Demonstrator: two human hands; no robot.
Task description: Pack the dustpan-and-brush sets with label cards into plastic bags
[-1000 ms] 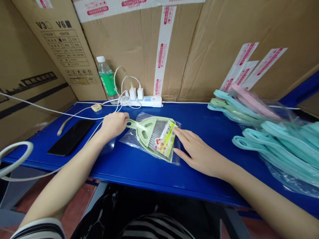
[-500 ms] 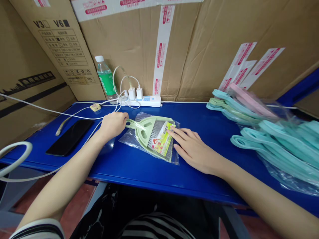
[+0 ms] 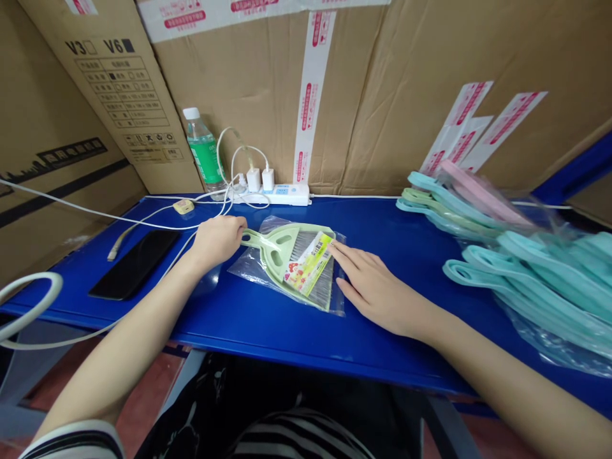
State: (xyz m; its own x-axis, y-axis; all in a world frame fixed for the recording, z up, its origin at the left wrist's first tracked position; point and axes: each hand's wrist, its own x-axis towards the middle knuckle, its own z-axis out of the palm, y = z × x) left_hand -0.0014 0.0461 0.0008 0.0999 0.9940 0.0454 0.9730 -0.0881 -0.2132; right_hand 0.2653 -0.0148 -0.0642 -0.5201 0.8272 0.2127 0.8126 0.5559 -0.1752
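A light green dustpan with a grey-bristled brush lies flat in a clear plastic bag on the blue table. On the bristles, inside the bag, rests a yellow and white card, tilted. My left hand is closed round the end of the green handle, at the bag's left side. At the right edge of the dustpan, my right hand lies with its fingers stretched out, fingertips by the upper right corner of the card and pan.
Bagged turquoise, green and pink dustpan sets are piled at the right. A black phone, cables, a power strip and a green-labelled bottle are at the left and back. Cardboard boxes stand behind the table.
The card has turned and shifted slightly left on the bristles. My right hand's fingers have drawn a little to the right, off the card. My left hand keeps its hold.
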